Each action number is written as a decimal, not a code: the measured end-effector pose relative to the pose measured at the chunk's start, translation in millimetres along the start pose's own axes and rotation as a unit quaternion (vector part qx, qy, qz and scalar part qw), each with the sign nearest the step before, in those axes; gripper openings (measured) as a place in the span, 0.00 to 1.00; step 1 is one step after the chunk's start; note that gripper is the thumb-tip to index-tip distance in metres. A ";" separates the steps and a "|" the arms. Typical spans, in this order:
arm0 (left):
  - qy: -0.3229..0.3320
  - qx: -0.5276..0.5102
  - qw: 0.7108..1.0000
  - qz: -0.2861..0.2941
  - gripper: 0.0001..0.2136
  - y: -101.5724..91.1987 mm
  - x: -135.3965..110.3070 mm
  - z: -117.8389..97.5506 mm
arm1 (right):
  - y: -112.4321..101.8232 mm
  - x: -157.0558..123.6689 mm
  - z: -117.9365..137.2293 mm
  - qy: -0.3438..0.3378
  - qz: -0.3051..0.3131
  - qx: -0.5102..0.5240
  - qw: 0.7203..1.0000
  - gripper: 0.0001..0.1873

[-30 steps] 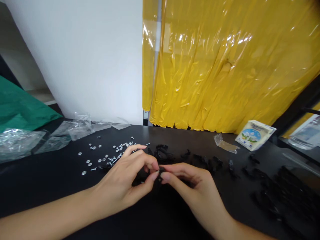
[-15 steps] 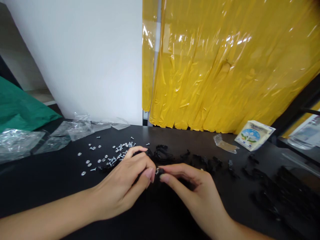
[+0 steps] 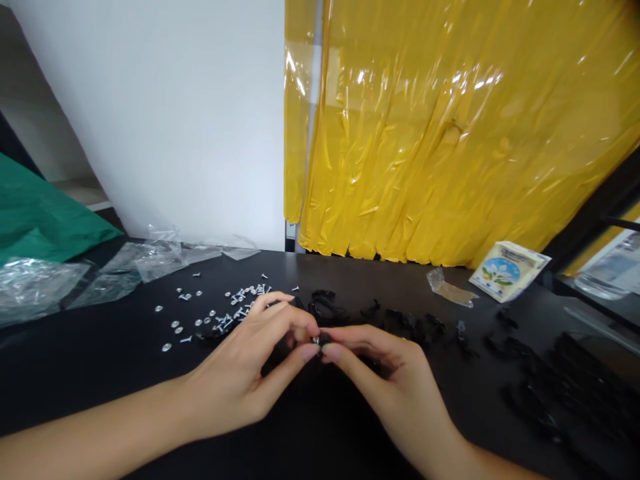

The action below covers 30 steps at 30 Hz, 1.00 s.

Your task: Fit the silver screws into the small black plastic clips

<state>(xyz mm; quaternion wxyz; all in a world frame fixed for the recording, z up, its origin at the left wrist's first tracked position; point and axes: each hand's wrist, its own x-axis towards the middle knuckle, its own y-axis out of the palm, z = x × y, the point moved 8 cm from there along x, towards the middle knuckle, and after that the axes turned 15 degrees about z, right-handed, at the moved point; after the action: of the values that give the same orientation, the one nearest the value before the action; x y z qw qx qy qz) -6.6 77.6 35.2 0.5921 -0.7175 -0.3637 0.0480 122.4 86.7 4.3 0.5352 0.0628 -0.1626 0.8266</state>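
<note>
My left hand [image 3: 245, 367] and my right hand [image 3: 380, 363] meet above the black tabletop [image 3: 100, 373]. Their fingertips pinch a small black plastic part [image 3: 325, 339] with a silver screw [image 3: 315, 340] at its end. The fingers hide most of both pieces, so I cannot tell how they join. Loose silver screws and washers [image 3: 215, 319] lie scattered just beyond my left hand. Several black plastic pieces [image 3: 327, 308] are strewn beyond my right hand and along the table's right side.
Crumpled clear plastic bags [image 3: 35, 287] lie at the far left edge of the table, below a green sheet [image 3: 35, 207]. A printed sachet [image 3: 506, 271] and a tape scrap [image 3: 447, 288] sit at the back right, before a yellow plastic curtain [image 3: 440, 133].
My hands have drawn slightly closer, with the fingertips now pressed together around the small part. The silver screw showed more plainly half a second ago and is now mostly covered.
</note>
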 end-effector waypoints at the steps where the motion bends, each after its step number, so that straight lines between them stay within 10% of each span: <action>1: 0.002 -0.002 1.000 0.003 0.06 0.5 -0.5 0.3 | -0.1 -0.1 0.0 0.000 -0.001 -0.001 1.000 0.07; 30: 0.011 -0.009 0.999 0.032 0.05 3.0 -1.7 -3.6 | -0.5 -1.5 -2.7 0.022 -0.016 -0.004 1.000 0.07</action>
<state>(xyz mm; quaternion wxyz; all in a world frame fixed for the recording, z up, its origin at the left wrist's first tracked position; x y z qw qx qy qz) -4.7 73.6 33.0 0.5876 -0.7346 -0.3345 0.0559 123.6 86.5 1.5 0.5519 0.0454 -0.1528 0.8185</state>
